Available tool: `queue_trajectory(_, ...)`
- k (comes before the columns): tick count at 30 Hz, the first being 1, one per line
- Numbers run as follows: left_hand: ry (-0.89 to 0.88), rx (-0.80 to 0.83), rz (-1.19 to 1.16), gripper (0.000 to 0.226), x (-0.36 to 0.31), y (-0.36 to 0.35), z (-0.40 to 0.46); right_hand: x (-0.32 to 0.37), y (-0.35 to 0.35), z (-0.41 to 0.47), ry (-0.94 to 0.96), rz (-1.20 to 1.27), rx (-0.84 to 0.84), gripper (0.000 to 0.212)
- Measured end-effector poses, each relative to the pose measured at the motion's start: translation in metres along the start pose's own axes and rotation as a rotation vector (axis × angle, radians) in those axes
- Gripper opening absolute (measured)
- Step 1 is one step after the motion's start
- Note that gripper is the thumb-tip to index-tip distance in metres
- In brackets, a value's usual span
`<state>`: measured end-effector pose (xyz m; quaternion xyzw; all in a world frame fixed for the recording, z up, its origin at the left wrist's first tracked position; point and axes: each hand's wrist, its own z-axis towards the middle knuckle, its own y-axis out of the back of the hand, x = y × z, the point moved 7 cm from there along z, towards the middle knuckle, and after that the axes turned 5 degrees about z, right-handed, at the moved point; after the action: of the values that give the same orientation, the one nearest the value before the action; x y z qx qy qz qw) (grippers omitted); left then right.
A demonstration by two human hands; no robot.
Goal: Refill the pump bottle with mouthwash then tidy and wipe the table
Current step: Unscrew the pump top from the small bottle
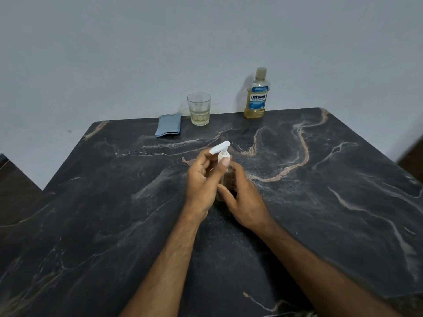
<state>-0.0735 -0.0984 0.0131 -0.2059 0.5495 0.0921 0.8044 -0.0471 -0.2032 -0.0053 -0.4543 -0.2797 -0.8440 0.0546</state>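
Dark marbled surface [320,179] at frame centre carries the pump bottle [225,177], right hand [245,197] gripping its body, left hand [203,179] fingers pinching the pump head [220,151]; careless twisting could tip it.

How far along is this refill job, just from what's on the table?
Nothing looks finished. In hand: the right hand holds the pump bottle while the left hand pinches its white pump top. Left: the capped mouthwash bottle is unpoured, and the folded blue cloth lies unused.
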Motion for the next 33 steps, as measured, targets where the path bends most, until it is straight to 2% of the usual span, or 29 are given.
queue_trajectory(3, -0.001, -0.015, -0.012, 0.026, 0.0005, 0.0005, -0.0003, 0.0001, 0.0000, -0.0002, 0.000, 0.001, -0.002, 0.056)
queue_trajectory(6, 0.015, 0.013, -0.040, 0.019, 0.0006, 0.0014, -0.0003, -0.0001, -0.0002, 0.0001, -0.001, 0.014, -0.005, 0.055)
queue_trajectory(9, 0.033, 0.052, -0.035, 0.026, 0.0018, 0.0013, -0.0014, -0.0002, -0.0003, -0.0001, 0.003, 0.015, -0.002, 0.057)
queue_trajectory(14, 0.028, 0.009, -0.034, 0.020, 0.0001, 0.0021, -0.0025, 0.0017, 0.0000, -0.0006, 0.004, 0.016, -0.002, 0.061)
queue_trajectory(21, 0.057, 0.042, -0.085, 0.027, 0.0034, 0.0021, -0.0032, 0.0002, 0.0002, -0.0008, -0.015, 0.014, -0.008, 0.053)
queue_trajectory(24, 0.044, 0.046, -0.047, 0.022, 0.0037, 0.0023, -0.0031, 0.0029, 0.0001, -0.0015, -0.009, 0.009, -0.008, 0.055)
queue_trajectory(33, 0.081, 0.077, -0.194, 0.026, 0.0047, 0.0006, -0.0024, 0.0003, -0.0002, -0.0010, -0.009, -0.017, -0.018, 0.056)
